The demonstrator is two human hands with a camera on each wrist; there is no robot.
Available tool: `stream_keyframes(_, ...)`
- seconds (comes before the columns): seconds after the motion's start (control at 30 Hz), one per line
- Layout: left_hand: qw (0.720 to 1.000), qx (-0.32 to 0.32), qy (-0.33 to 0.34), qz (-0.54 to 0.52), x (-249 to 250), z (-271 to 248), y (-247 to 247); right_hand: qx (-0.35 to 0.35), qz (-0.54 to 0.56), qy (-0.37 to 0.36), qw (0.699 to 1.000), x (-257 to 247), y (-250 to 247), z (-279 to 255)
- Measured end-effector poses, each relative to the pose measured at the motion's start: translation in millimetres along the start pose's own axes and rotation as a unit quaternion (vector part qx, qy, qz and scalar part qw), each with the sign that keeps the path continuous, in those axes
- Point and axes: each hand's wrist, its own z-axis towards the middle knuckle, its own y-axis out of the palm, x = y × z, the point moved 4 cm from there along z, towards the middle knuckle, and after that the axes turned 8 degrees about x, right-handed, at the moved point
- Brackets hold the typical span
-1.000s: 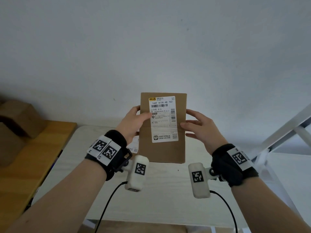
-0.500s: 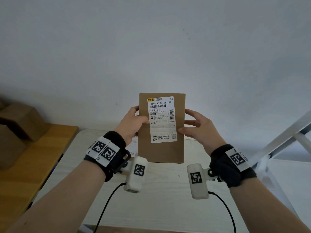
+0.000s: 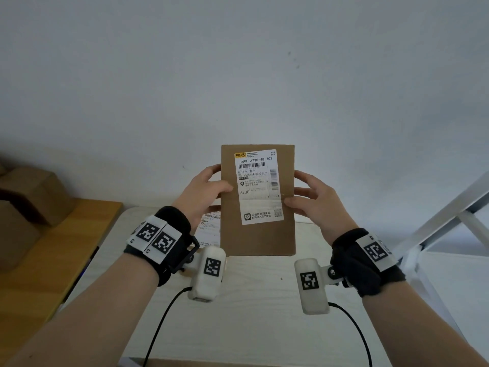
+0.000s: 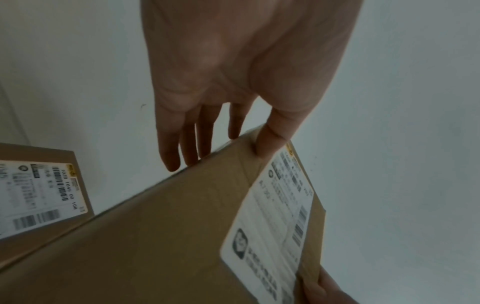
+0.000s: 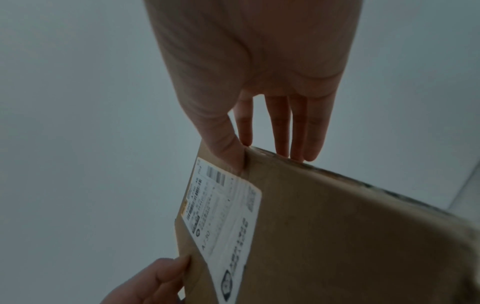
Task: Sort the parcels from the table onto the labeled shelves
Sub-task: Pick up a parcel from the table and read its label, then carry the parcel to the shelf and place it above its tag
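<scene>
A plain white wall (image 3: 238,75) rises behind a pale table (image 3: 251,327) and wooden bench (image 3: 53,260).

A: From my remote station, I classify this site as a parcel-sorting or mailroom area. Confirm?

B: Confirmed. I see a brown cardboard parcel (image 3: 258,200) bearing a printed shipping label (image 3: 258,185) with barcodes and the routing code A730. A second labelled parcel (image 4: 39,197) lies on the pale bench (image 3: 251,313).

A: I also log stacked cardboard boxes (image 3: 31,197) on a wooden surface (image 3: 53,260) at left, a white metal frame (image 3: 444,221) at right, and a plain wall (image 3: 238,75).
</scene>
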Motion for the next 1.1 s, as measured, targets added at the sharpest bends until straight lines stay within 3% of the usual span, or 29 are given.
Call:
stream_keyframes(0.27, 0.998, -0.057, 0.021, 0.006, 11, -19, 8, 0.056, 0.048, 0.032, 0.997, -9, -19, -30)
stream_keyframes(0.53, 0.989, -0.123, 0.071, 0.036, 1, -55, 52, 0.171, 0.062, 0.045, 0.982, 5, -64, -101)
stream_keyframes(0.9, 0.969, -0.208, 0.125, 0.047, 4, -154, 108, 0.275, 0.078, 0.003, 0.958, 2, -135, -216)
stream_keyframes(1.1, 0.952, -0.25, 0.169, 0.054, 9, -245, 141, 0.311, 0.113, -0.028, 0.943, -4, -182, -308)
